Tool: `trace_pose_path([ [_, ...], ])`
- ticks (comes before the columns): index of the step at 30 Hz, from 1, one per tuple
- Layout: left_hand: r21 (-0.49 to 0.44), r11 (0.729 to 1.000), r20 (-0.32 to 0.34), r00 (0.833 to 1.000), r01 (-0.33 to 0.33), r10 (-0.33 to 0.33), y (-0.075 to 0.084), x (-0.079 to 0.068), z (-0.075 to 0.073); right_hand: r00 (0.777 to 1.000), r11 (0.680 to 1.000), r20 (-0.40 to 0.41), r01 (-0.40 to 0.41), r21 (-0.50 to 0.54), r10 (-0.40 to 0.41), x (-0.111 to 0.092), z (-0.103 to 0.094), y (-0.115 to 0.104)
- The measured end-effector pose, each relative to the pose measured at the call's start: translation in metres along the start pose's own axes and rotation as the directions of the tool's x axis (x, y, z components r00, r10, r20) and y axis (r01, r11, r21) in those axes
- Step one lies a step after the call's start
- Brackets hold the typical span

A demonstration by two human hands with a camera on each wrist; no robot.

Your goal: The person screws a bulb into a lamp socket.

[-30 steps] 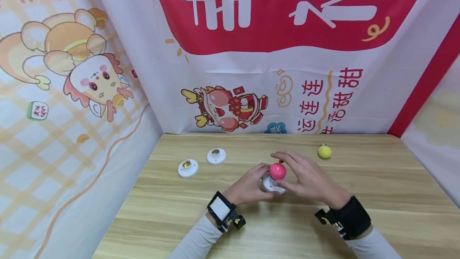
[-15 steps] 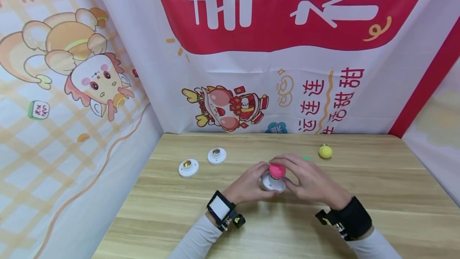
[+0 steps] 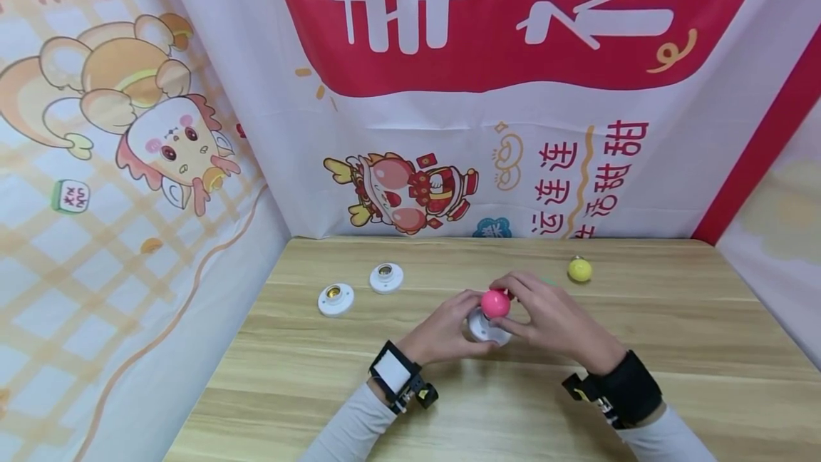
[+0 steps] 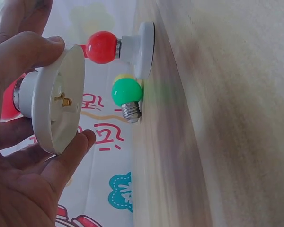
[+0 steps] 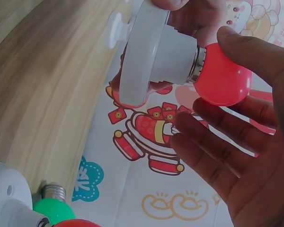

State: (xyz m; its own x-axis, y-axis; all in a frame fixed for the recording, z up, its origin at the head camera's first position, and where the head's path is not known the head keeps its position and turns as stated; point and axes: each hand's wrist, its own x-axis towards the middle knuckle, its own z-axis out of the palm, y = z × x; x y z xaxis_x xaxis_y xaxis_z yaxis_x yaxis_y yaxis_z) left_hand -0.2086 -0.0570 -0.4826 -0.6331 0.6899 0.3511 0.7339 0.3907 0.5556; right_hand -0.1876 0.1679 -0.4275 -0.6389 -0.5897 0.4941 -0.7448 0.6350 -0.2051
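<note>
Just right of mid-table, my left hand (image 3: 442,330) holds a white lamp socket (image 3: 482,332) by the rim of its round base. In the left wrist view the base's underside (image 4: 68,116), with a brass screw, faces the camera. A pinkish-red light bulb (image 3: 496,304) sits in the socket; a strip of its metal cap (image 5: 197,66) shows above the collar. My right hand (image 3: 551,316) has the bulb between thumb and index finger, its other fingers spread loosely below in the right wrist view.
Another red bulb (image 4: 102,47) stands in its socket (image 4: 144,49) behind my right hand. A green bulb (image 4: 128,92) lies near it, a yellow bulb (image 3: 580,270) farther right. Two bare sockets (image 3: 336,300) stand on the left. Printed cloth (image 3: 410,113) hangs behind the table.
My right fingers swung across the bulb half a second ago and have now drawn back to its right side, thumb in front. My left hand and the socket stay in place.
</note>
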Motion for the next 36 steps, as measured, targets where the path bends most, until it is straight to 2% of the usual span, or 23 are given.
trace_pose_path([
  [7,0.016,1.000,-0.018,1.000,-0.025,0.025,0.0001,0.0007,-0.0003,0.999,0.998,0.045,-0.031,0.059,0.028,-0.0038,-0.0015,-0.0024],
  [14,0.025,0.998,-0.020,0.999,-0.049,0.050,0.0002,0.0020,-0.0001,0.997,0.994,0.046,0.064,0.087,-0.068,-0.0035,-0.0026,-0.0014],
  [17,0.022,0.998,-0.014,0.998,-0.058,0.058,0.0004,0.0021,0.0008,0.996,0.994,0.050,0.069,0.088,-0.073,-0.0032,-0.0032,-0.0009],
  [22,0.015,0.998,-0.013,0.998,-0.054,0.054,0.0005,0.0020,0.0017,0.997,0.996,0.051,0.056,0.071,-0.059,-0.0023,-0.0032,-0.0003],
  [30,0.013,1.000,0.004,1.000,-0.013,0.013,0.0029,0.0017,0.0006,1.000,0.999,0.003,0.026,0.025,-0.026,-0.0004,-0.0016,0.0015],
  [36,0.030,1.000,0.001,1.000,-0.009,0.009,0.0034,0.0022,0.0010,1.000,1.000,0.006,-0.010,0.006,0.010,-0.0020,-0.0020,0.0006],
])
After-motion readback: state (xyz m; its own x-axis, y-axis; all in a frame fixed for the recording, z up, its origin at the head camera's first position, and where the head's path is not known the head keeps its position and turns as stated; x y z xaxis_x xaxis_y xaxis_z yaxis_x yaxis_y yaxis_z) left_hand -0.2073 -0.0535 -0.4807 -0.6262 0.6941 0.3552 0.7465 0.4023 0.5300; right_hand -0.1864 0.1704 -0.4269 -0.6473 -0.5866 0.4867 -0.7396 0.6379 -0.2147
